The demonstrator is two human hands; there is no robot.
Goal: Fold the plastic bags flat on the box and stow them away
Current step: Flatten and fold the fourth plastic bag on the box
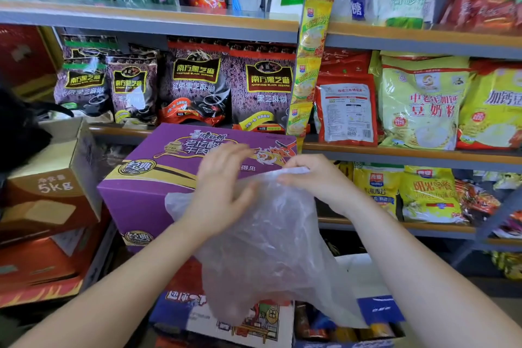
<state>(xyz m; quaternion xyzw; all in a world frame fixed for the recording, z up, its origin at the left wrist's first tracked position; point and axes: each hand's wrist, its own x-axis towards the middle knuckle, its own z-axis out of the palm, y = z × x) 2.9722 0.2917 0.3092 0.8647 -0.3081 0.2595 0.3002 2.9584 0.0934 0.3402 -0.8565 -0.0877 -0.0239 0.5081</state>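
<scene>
A thin translucent plastic bag (pixel 268 240) hangs in front of a purple cardboard box (pixel 158 175). Its top edge lies over the near right part of the box top. My right hand (pixel 313 178) pinches the bag's upper edge at the right. My left hand (pixel 223 181) lies on the upper part of the bag with its fingers spread and nearly straight, over the box's near edge. The bag's lower part dangles crumpled below the box front and hides part of it.
Shelves (pixel 395 152) packed with food packets run behind and to the right of the box. Brown and red cartons (pixel 48 195) are stacked at the left. A printed carton (pixel 243 325) and a white bag (pixel 358 271) lie below the hanging bag.
</scene>
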